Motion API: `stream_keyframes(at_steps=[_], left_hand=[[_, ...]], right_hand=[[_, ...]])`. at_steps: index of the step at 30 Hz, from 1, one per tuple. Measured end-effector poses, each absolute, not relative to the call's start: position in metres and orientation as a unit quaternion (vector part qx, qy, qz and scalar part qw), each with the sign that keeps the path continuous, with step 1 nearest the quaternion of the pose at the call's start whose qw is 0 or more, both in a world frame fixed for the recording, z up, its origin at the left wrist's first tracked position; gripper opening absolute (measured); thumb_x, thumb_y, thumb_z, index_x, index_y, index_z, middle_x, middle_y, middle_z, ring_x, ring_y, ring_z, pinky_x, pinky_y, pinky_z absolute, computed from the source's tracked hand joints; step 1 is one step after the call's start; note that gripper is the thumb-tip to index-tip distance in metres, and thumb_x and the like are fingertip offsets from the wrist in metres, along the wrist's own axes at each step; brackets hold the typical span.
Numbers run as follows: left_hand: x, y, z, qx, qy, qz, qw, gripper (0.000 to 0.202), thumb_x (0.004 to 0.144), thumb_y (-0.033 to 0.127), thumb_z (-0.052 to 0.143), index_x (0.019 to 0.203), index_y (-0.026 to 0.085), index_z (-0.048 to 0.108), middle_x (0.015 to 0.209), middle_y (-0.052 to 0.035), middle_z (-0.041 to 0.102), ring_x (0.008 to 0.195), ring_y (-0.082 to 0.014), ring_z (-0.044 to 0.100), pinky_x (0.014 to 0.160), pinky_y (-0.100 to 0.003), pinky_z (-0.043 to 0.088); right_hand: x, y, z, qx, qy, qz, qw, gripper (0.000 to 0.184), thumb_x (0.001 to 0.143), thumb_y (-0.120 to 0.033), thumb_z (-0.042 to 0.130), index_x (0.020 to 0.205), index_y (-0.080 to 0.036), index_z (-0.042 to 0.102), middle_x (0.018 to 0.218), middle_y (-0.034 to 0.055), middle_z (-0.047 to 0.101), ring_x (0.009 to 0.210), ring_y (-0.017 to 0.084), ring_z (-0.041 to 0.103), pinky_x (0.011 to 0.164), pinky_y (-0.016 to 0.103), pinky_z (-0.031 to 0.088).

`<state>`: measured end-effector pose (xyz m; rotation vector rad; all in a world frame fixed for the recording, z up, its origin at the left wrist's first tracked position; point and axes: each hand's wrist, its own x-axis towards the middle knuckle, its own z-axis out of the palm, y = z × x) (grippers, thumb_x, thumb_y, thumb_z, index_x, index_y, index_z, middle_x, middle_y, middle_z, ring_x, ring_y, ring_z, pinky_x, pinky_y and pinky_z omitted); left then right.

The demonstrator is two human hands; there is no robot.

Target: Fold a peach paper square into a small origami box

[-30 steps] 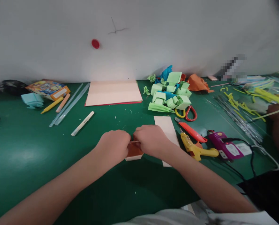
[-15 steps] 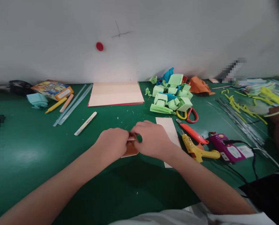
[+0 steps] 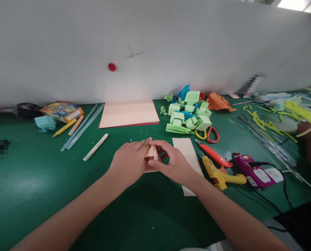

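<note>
Between my two hands is a small folded piece of peach paper [image 3: 152,153], shaped like a little box; much of it is hidden by fingers. My left hand [image 3: 129,162] closes on its left side. Curled around the right side is my right hand [image 3: 172,162], its thumb on the near edge and its fingers behind. A peach paper strip [image 3: 186,150] lies on the table just beyond my right hand, partly under the wrist. To the left of my hands lies a pale narrow stick [image 3: 95,147].
Peach sheets [image 3: 129,113] lie against the wall. Folded green paper boxes [image 3: 190,113] sit behind scissors [image 3: 212,135]. On the right are a red cutter [image 3: 215,155], yellow glue gun [image 3: 220,174] and purple corded device [image 3: 254,170]. Another person's hand [image 3: 308,129] is at far right.
My right hand's fingers have spread from a tight pinch to a wider hold around the paper. More of the folded paper shows between my hands. The view has tilted up slightly.
</note>
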<state>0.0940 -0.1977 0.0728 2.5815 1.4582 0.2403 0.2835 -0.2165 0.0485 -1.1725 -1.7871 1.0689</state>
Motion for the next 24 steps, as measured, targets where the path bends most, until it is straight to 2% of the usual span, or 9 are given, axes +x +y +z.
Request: stream_keyframes(at_steps=[2, 4, 7, 10, 14, 16, 20, 24], left_hand=[[0.092, -0.196, 0.070, 0.874, 0.472, 0.095, 0.057, 0.053, 0.088, 0.015, 0.058, 0.141, 0.019, 0.058, 0.140, -0.0124, 0.066, 0.125, -0.0331, 0.063, 0.105, -0.050, 0.047], [0.090, -0.193, 0.068, 0.876, 0.468, 0.101, 0.052, 0.050, 0.092, 0.014, 0.052, 0.142, 0.021, 0.058, 0.138, -0.0104, 0.067, 0.123, -0.0312, 0.065, 0.101, -0.048, 0.050], [0.084, -0.190, 0.064, 0.877, 0.464, 0.119, 0.047, 0.053, 0.094, 0.010, 0.044, 0.143, 0.024, 0.058, 0.142, -0.0072, 0.065, 0.126, -0.0285, 0.063, 0.101, -0.047, 0.050], [0.078, -0.188, 0.057, 0.877, 0.454, 0.146, 0.059, 0.060, 0.092, 0.009, 0.042, 0.148, 0.027, 0.054, 0.152, -0.0057, 0.056, 0.132, -0.0279, 0.059, 0.103, -0.049, 0.050], [0.073, -0.190, 0.050, 0.878, 0.426, 0.206, 0.073, 0.064, 0.092, 0.012, 0.041, 0.155, 0.024, 0.044, 0.158, -0.0074, 0.049, 0.138, -0.0270, 0.054, 0.108, -0.049, 0.047], [0.072, -0.191, 0.049, 0.884, 0.394, 0.242, 0.067, 0.065, 0.092, 0.011, 0.041, 0.156, 0.023, 0.042, 0.155, -0.0081, 0.052, 0.137, -0.0264, 0.054, 0.108, -0.047, 0.047], [0.072, -0.193, 0.050, 0.897, 0.338, 0.279, 0.055, 0.061, 0.091, 0.005, 0.040, 0.147, 0.024, 0.053, 0.141, -0.0066, 0.066, 0.125, -0.0239, 0.064, 0.100, -0.043, 0.050], [0.072, -0.193, 0.051, 0.896, 0.323, 0.293, 0.078, 0.059, 0.090, 0.003, 0.040, 0.142, 0.025, 0.058, 0.136, -0.0039, 0.069, 0.120, -0.0208, 0.067, 0.095, -0.039, 0.052]], right_hand=[[0.284, -0.218, 0.045, -0.419, -0.672, 0.468, 0.392, 0.063, 0.090, -0.043, 0.071, 0.146, -0.027, 0.046, 0.139, 0.0086, 0.060, 0.121, 0.024, 0.059, 0.095, 0.038, 0.052], [0.285, -0.218, 0.039, -0.369, -0.624, 0.546, 0.419, 0.065, 0.095, -0.049, 0.063, 0.150, -0.027, 0.038, 0.138, 0.0105, 0.060, 0.126, 0.024, 0.057, 0.098, 0.039, 0.051], [0.285, -0.214, 0.030, -0.323, -0.538, 0.645, 0.436, 0.064, 0.096, -0.054, 0.059, 0.149, -0.027, 0.036, 0.133, 0.0106, 0.062, 0.122, 0.024, 0.061, 0.100, 0.041, 0.050], [0.282, -0.209, 0.026, -0.332, -0.467, 0.697, 0.430, 0.072, 0.086, -0.052, 0.071, 0.145, -0.027, 0.039, 0.130, 0.0108, 0.064, 0.112, 0.025, 0.066, 0.096, 0.042, 0.053], [0.277, -0.207, 0.024, -0.348, -0.404, 0.726, 0.433, 0.078, 0.072, -0.041, 0.083, 0.138, -0.026, 0.045, 0.123, 0.0096, 0.068, 0.105, 0.026, 0.068, 0.091, 0.040, 0.054], [0.276, -0.207, 0.023, -0.344, -0.390, 0.734, 0.437, 0.078, 0.068, -0.036, 0.086, 0.136, -0.027, 0.048, 0.118, 0.0075, 0.069, 0.103, 0.026, 0.069, 0.089, 0.039, 0.054], [0.277, -0.207, 0.020, -0.313, -0.391, 0.750, 0.432, 0.076, 0.065, -0.032, 0.089, 0.131, -0.027, 0.053, 0.113, 0.0050, 0.069, 0.103, 0.023, 0.068, 0.085, 0.034, 0.054], [0.278, -0.206, 0.018, -0.289, -0.398, 0.773, 0.401, 0.070, 0.069, -0.038, 0.088, 0.129, -0.027, 0.054, 0.113, 0.0050, 0.071, 0.100, 0.022, 0.069, 0.086, 0.034, 0.053]])
